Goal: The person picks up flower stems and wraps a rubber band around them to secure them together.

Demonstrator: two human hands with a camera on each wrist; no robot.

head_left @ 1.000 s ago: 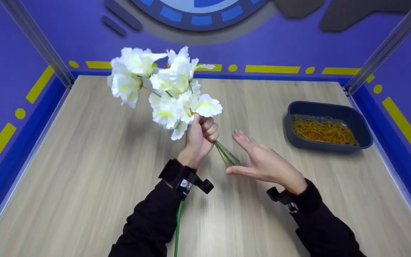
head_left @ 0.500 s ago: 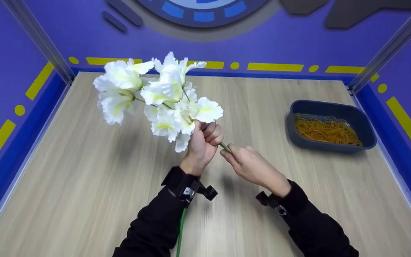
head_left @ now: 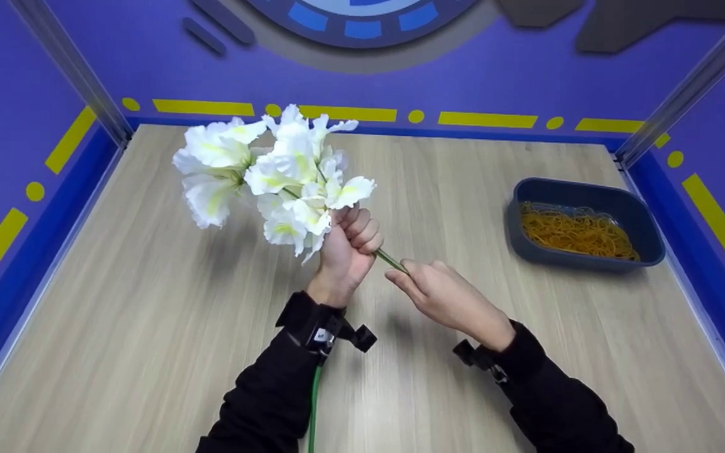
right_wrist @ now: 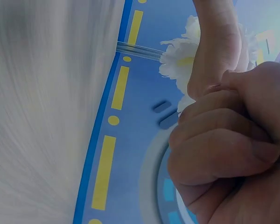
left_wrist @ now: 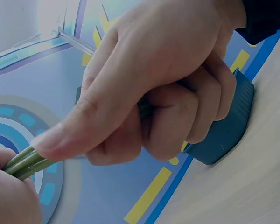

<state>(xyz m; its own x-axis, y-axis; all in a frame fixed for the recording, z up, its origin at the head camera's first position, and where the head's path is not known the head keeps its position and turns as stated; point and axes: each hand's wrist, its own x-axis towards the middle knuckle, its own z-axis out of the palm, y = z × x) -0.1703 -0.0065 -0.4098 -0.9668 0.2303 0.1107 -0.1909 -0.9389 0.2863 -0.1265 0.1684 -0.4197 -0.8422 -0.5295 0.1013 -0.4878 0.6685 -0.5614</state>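
A bunch of white artificial flowers (head_left: pixel 293 170) with yellow-green throats tilts up to the left in the head view. My left hand (head_left: pixel 348 258) grips the gathered stems just below the blooms. Lower down, my right hand (head_left: pixel 447 296) holds the same bundle, its fingers curled round the ends. A short length of green stems (head_left: pixel 392 259) shows between the two hands. In the left wrist view, the right thumb lies along the stems (left_wrist: pixel 28 164), and the stem ends are hidden in the fist. White petals (right_wrist: pixel 179 58) show behind the hands in the right wrist view.
A dark blue-grey plastic box (head_left: pixel 589 189) with many yellow-brown rubber bands (head_left: pixel 576 233) stands on the wooden table (head_left: pixel 148 314) at the right. Blue panels (head_left: pixel 494 82) enclose the back and sides. A green cable (head_left: pixel 314 402) runs along the left sleeve.
My right hand, open beside the stems a second ago, has closed round their lower ends. The flowers have sunk and swung slightly to the left, tilting lower.
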